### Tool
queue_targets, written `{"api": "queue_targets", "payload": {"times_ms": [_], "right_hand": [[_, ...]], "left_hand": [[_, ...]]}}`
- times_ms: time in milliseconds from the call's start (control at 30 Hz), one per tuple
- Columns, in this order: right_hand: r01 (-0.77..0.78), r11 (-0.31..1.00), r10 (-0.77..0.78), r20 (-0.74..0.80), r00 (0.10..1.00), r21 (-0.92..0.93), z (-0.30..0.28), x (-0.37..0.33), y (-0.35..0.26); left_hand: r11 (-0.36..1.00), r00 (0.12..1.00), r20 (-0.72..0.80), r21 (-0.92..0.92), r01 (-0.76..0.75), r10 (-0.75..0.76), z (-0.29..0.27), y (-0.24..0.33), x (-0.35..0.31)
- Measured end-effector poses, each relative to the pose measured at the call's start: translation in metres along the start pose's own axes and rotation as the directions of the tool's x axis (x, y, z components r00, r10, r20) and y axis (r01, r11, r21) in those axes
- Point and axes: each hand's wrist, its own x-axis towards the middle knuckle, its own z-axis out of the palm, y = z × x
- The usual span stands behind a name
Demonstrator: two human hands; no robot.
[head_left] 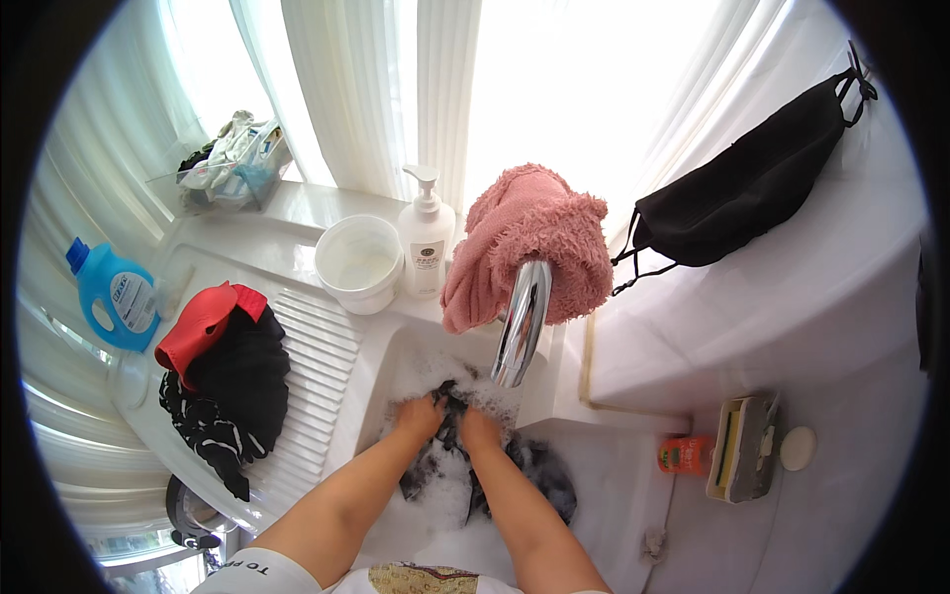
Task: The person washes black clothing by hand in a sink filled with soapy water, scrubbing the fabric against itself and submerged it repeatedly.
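Both hands are down in a white sink [371,421] with foamy water. A black garment with pale markings [450,421] lies wet in the suds, part of it bunched up between my hands. My left hand [421,416] is closed on its left side. Against its right side my right hand [480,429] is also closed, though its fingers are partly hidden and a little blurred. More dark, soaked cloth [542,475] spreads under and beside my right forearm. Just above the hands, a chrome faucet [522,327] points down into the sink.
A pink fluffy towel [534,243] hangs over the faucet. Behind the sink stand a white bucket [358,262] and a pump bottle [426,238]. Black and red clothes [237,356] lie on the ribbed washboard [317,346], near a blue detergent bottle [117,295]. A black mask [747,178] hangs right.
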Motion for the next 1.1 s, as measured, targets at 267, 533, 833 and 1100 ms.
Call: {"api": "queue_targets", "payload": {"times_ms": [267, 533, 833, 1100], "right_hand": [[-0.137, 0.574, 0.047, 0.135, 0.990, 0.807, -0.057, 0.000, 0.000], [0.739, 0.452, -0.246, -0.726, 0.642, 0.500, -0.051, -0.105, -0.056], [0.704, 0.589, 0.038, -0.883, 0.468, 0.398, -0.049, -0.137, -0.088], [0.570, 0.614, 0.290, -0.827, 0.481, 0.546, -0.048, -0.100, -0.073]], "left_hand": [[0.514, 0.980, -0.097, -0.858, 0.008, -0.176, -0.007, -0.006, 0.033], [-0.411, 0.951, 0.073, -0.890, 0.197, 0.299, -0.055, 0.032, -0.054], [-0.245, 0.988, 0.146, -0.961, 0.129, -0.055, -0.046, 0.027, -0.087], [-0.271, 0.962, 0.219, -0.948, 0.170, -0.164, -0.056, 0.062, -0.127]]}}
